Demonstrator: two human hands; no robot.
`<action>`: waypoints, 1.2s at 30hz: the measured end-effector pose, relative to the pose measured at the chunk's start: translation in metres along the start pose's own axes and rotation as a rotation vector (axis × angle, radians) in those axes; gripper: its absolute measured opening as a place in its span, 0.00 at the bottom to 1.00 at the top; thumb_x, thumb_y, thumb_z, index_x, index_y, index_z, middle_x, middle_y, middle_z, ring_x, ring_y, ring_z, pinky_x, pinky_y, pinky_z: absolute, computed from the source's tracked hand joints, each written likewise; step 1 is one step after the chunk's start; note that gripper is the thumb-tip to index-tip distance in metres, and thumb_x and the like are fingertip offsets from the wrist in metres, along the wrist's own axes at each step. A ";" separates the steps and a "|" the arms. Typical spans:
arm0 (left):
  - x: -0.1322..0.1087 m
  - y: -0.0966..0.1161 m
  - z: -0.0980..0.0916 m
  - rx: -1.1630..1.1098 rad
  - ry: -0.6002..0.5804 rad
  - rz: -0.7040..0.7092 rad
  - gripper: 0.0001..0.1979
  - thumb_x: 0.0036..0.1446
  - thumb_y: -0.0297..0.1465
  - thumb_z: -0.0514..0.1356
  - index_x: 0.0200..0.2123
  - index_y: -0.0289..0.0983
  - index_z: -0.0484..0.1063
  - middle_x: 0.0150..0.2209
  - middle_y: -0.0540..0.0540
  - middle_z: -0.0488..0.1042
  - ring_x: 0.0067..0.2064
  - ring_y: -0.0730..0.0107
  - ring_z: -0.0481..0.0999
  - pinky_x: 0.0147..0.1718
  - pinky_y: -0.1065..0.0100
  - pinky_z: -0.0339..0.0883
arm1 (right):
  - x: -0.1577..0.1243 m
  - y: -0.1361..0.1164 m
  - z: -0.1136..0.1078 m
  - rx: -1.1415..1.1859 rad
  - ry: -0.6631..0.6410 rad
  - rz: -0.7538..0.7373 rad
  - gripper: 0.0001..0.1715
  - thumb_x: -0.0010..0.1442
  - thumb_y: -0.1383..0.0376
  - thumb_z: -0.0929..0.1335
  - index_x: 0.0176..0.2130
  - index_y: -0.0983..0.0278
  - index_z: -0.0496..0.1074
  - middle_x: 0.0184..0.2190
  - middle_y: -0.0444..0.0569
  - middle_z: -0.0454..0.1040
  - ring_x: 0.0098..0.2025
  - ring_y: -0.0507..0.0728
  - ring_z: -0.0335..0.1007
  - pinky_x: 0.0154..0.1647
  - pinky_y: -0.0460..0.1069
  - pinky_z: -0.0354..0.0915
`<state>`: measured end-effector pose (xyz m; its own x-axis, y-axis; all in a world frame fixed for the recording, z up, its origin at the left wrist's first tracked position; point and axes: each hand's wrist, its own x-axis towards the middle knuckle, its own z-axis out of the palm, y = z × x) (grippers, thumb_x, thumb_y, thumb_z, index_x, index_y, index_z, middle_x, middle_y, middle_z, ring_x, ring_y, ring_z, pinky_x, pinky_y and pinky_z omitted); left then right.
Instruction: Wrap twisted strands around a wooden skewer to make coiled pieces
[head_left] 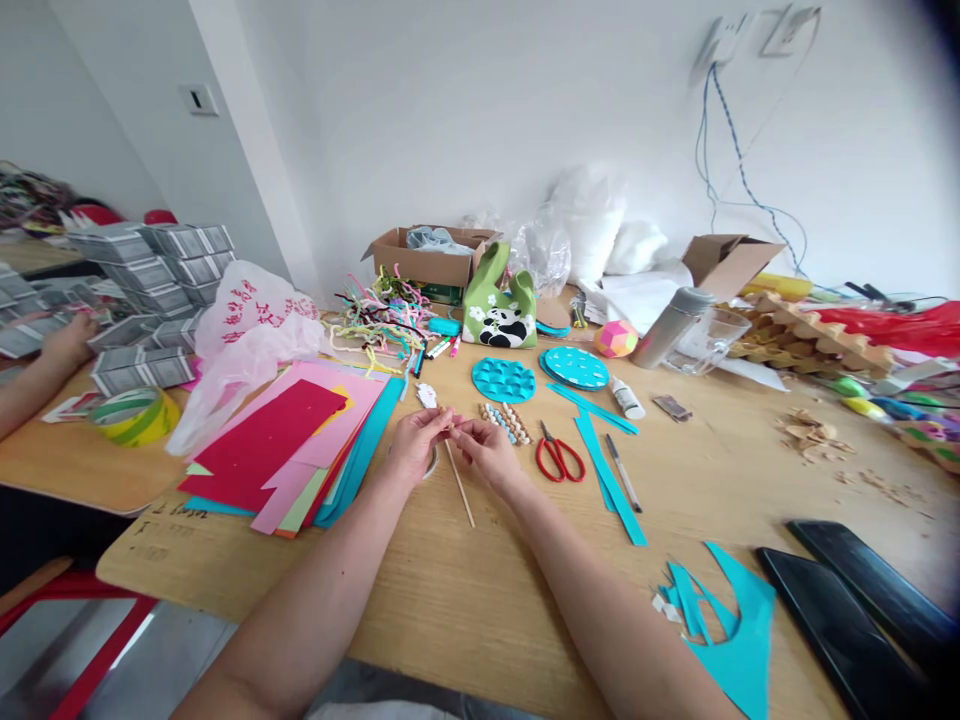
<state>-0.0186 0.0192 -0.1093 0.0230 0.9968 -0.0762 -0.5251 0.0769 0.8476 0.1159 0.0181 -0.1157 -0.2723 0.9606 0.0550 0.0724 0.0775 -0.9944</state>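
My left hand (417, 446) and my right hand (489, 456) meet over the middle of the table, fingertips pinched together. Something small and pinkish seems to be between them, too small to name. A thin wooden stick (460, 487) slants down from below the fingers; whether it is held or lies on the table I cannot tell. A roll of tape (431, 464) is partly hidden behind my left hand. Just beyond are a white cutout (426, 396) and strips of small beads (516, 424). Red-handled scissors (559, 458) lie right of my right hand.
Coloured paper sheets (274, 430) are stacked at left. Blue discs (576, 368), a glue bottle (627, 398), blue strips (609, 480) and a pen (624, 473) lie at right. Phones (840, 630) sit near the front right. Another person's hand (67, 340) is at far left.
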 end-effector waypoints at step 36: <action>0.002 -0.002 -0.005 0.075 -0.030 -0.037 0.17 0.39 0.39 0.71 0.29 0.31 0.77 0.26 0.42 0.79 0.30 0.64 0.79 0.34 0.65 0.67 | 0.000 0.005 0.003 0.444 -0.161 0.242 0.18 0.42 0.56 0.76 0.26 0.67 0.73 0.19 0.42 0.68 0.16 0.46 0.57 0.17 0.45 0.47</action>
<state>-0.0217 0.0208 -0.1137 0.0670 0.9934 -0.0930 -0.4578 0.1134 0.8818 0.1135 0.0173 -0.1207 -0.4445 0.8812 -0.1610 -0.2524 -0.2957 -0.9213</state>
